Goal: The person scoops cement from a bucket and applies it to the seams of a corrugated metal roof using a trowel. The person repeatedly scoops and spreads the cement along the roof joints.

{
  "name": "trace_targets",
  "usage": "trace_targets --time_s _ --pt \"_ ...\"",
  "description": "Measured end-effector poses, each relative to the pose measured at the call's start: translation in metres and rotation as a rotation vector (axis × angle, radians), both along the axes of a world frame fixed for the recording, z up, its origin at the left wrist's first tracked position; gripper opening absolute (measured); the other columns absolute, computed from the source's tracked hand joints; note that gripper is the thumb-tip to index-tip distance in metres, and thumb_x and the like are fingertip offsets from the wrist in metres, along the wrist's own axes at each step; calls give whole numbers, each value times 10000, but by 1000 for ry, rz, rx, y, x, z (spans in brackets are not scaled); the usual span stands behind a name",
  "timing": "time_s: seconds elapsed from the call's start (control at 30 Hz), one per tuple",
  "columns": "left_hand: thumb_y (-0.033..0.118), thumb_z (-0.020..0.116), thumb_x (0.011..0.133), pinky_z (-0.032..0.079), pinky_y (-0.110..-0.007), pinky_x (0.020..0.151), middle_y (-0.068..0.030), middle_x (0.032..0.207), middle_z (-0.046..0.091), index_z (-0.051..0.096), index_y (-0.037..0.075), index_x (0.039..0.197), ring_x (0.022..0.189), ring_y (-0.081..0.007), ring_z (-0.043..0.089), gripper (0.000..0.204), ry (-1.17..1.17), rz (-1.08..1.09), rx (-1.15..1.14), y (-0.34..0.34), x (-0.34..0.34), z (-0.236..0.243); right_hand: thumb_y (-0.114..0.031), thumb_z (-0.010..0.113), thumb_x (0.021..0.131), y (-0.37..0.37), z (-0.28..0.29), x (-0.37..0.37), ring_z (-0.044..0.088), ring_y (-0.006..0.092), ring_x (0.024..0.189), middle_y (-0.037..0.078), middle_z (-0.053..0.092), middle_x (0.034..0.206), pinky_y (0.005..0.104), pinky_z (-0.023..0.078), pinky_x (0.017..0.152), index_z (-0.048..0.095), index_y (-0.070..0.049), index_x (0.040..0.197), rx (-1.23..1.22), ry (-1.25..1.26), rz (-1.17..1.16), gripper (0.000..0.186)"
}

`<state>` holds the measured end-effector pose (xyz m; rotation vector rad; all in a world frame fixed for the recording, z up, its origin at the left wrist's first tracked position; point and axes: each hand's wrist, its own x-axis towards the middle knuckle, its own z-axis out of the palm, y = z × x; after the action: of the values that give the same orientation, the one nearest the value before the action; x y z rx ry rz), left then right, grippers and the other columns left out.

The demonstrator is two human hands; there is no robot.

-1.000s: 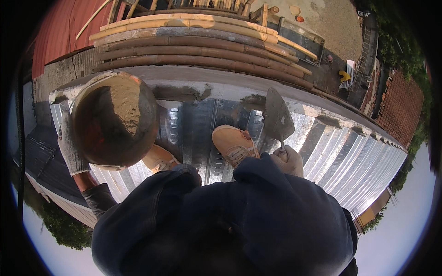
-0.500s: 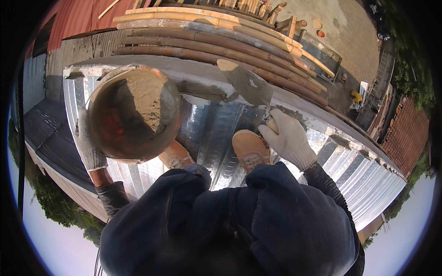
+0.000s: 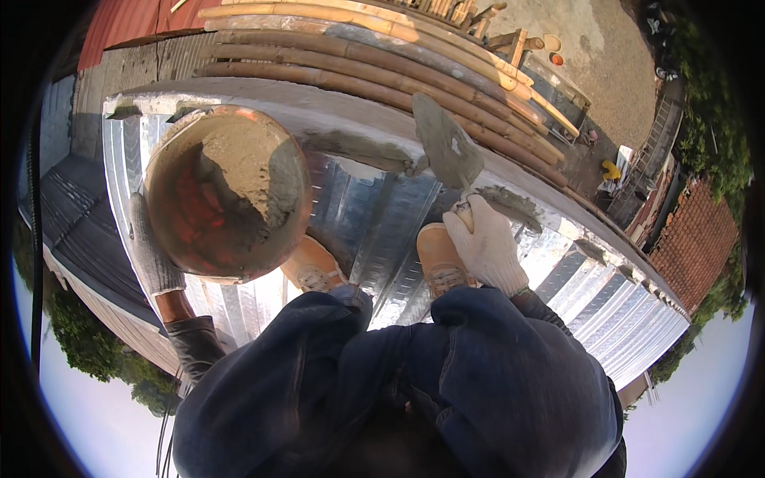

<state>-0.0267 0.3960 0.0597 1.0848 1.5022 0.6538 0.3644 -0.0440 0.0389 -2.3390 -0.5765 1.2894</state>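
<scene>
My right hand, in a pale knitted glove, is closed round the handle of a pointed trowel. The grey, mortar-smeared blade reaches up over the narrow wall ledge. At the left, my gloved left hand grips the outer side of a round reddish bucket; some of its fingers are hidden behind the bucket. Wet mortar lies inside, heaped toward the far side, with the reddish inner wall bare nearer me. Fresh mortar is spread along the ledge's near face, between bucket and trowel.
My orange shoes stand on ribbed shiny metal sheeting. Beyond the ledge lie long bamboo poles. Lower ground shows at the far right, with a person in yellow down there. Rusty red roofing is at the far left.
My right hand has moved slightly right, and the trowel blade has turned to point more directly away from me. The bucket has shifted a little left and shows more of its inside.
</scene>
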Motion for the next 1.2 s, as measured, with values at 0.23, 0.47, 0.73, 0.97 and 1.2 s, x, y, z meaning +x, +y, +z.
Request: trace_targets --time_s 0.23,0.47,0.73,0.97,1.2 --pt "374 576 1204 527 -371 1187 -101 1520 698 604 -21 1582 1350 -224 674 547 -38 47 -23 -12 2 3 -333 726 1057 30 -3 -24 729 526 981 299 728 944 548 567 830 623 28 1102 85 48 -1 378" --pt "412 574 1203 541 -385 1161 -111 1481 715 625 -26 1551 1314 -224 689 562 42 65 -25 -23 9 6 -376 758 1033 47 -8 11 702 495 943 297 716 991 526 554 829 648 41 1102 135 95 138 437" --pt "417 587 1197 556 -384 1140 -117 1471 718 631 -30 1543 1294 -230 701 568 12 72 11 -26 -14 -5 -377 780 994 82 -19 40 694 465 929 249 714 1005 519 553 837 672 3 1143 229 149 308 423" --pt "432 597 1190 566 -382 1132 -122 1457 726 632 -38 1538 1301 -234 702 585 55 97 92 -29 -19 -8 -202 738 991 97 -27 17 777 389 907 176 750 988 486 621 751 680 -61 1146 207 -252 726 218" --pt "438 584 1193 549 -394 1165 -124 1480 714 626 -37 1544 1327 -246 688 593 -44 66 -70 -26 5 10 -149 772 931 68 -2 2 800 331 814 148 754 968 419 627 699 677 -59 1122 53 -259 813 232"
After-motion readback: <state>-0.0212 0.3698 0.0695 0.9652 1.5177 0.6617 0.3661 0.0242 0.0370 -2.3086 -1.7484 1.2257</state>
